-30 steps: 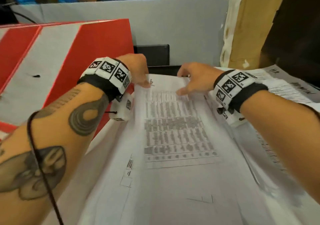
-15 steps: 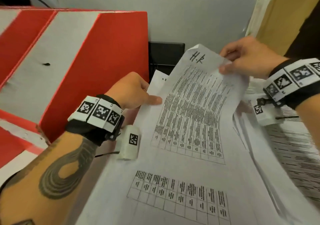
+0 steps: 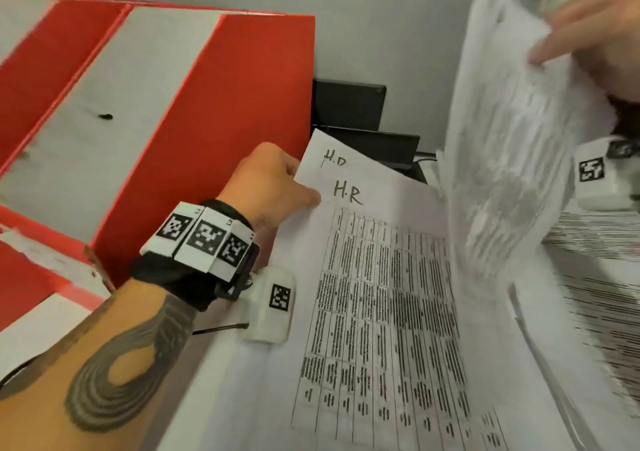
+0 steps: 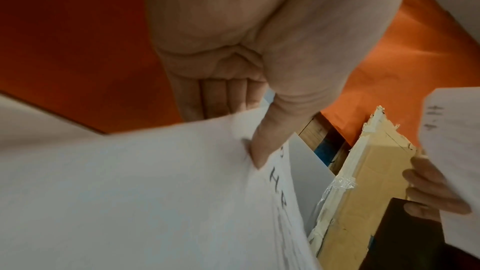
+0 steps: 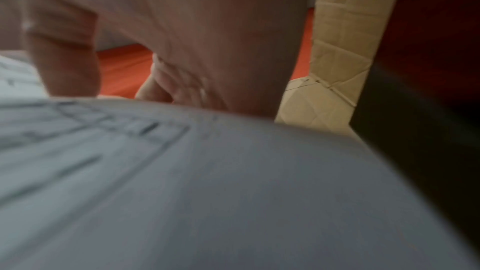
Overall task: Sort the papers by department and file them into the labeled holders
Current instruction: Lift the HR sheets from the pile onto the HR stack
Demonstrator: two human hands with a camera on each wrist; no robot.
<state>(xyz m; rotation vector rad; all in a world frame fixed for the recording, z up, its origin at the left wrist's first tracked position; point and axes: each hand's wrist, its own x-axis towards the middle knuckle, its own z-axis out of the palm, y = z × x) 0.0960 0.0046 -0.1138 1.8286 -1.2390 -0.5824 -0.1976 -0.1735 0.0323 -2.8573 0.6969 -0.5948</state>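
Papers [image 3: 381, 312] marked "H.R" lay stacked beside the red holder [image 3: 207, 121], and we pinched their top-left corner with our left hand [image 3: 270, 183], thumb [image 4: 262, 147] on top. Our right hand [image 3: 595, 34] gripped 1 lifted, blurred sheet [image 3: 512, 138].

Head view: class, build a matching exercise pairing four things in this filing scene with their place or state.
Things:
1. left hand
2. right hand
3. white printed sheet marked "H.R"
4. red and white cardboard holder

States:
a. stands left of the papers
b. lifts a blurred sheet
c. pinches the stack's top corner
d. lies on top of the stack

Pairs: 1-c, 2-b, 3-d, 4-a
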